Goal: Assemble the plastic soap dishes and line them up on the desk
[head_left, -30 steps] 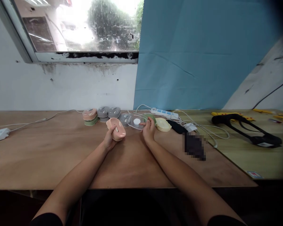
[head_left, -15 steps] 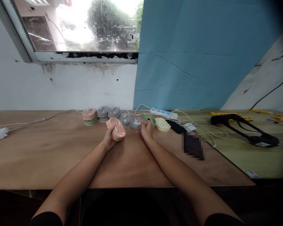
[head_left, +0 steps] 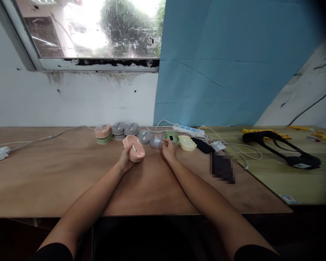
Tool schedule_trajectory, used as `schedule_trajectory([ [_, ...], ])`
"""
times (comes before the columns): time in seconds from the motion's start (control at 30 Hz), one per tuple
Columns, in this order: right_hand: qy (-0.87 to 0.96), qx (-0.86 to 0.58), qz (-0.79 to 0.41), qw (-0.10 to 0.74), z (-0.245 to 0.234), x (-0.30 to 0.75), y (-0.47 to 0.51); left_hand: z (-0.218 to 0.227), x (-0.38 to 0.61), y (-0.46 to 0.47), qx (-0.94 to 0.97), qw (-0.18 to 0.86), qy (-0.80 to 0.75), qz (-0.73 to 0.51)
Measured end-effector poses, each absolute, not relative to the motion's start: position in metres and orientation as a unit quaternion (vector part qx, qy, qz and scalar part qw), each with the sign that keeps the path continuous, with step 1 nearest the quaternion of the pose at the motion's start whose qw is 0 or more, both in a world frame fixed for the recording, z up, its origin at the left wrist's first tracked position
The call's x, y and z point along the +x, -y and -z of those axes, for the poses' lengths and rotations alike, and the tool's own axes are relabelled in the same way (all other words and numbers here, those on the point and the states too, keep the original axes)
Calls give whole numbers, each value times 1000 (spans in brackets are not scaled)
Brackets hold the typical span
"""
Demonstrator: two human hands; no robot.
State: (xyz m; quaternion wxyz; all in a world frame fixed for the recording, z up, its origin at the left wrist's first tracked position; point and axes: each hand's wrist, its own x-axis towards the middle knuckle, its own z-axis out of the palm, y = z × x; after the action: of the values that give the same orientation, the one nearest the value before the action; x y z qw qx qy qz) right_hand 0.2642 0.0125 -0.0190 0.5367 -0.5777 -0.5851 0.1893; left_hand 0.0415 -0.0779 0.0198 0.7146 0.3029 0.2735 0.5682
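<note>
My left hand grips a pink plastic case, tilted, with a pale slot-like strip on its face, raised over the table. My right hand is closed in a pinch at the right edge of a clear plastic piece; what lies between the fingertips is too small to make out. Just behind that hand sits an open green case with a dark spot inside. Cream-coloured pieces are stacked to its right. A grey case stands between the pink case and the clear piece.
Stacked grey cases and a pink case on a green one line the back left. A power strip, white cables, a dark pouch and a blurred dark item lie right. Farther right is a black frame-like strap.
My right hand has drawn slightly back from the green case, its fingers curling in, so more of the green case and clear piece shows. My left hand keeps the pink case almost still.
</note>
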Motion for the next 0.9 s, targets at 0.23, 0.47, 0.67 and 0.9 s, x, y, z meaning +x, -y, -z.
schedule_trajectory([
  [0.23, 621, -560, -192, 514, 12, 261, -4, -20, 41, 79, 305, 716, -280, -562],
  [0.47, 621, -563, -191, 510, 9, 260, -1, -19, 41, 78, 296, 718, -281, -563],
  [0.67, 627, -560, -181, 511, 13, 261, -4, -19, 41, 77, 301, 716, -278, -566],
  [0.9, 625, -563, -186, 507, 14, 261, -6, -19, 41, 77, 292, 719, -284, -563],
])
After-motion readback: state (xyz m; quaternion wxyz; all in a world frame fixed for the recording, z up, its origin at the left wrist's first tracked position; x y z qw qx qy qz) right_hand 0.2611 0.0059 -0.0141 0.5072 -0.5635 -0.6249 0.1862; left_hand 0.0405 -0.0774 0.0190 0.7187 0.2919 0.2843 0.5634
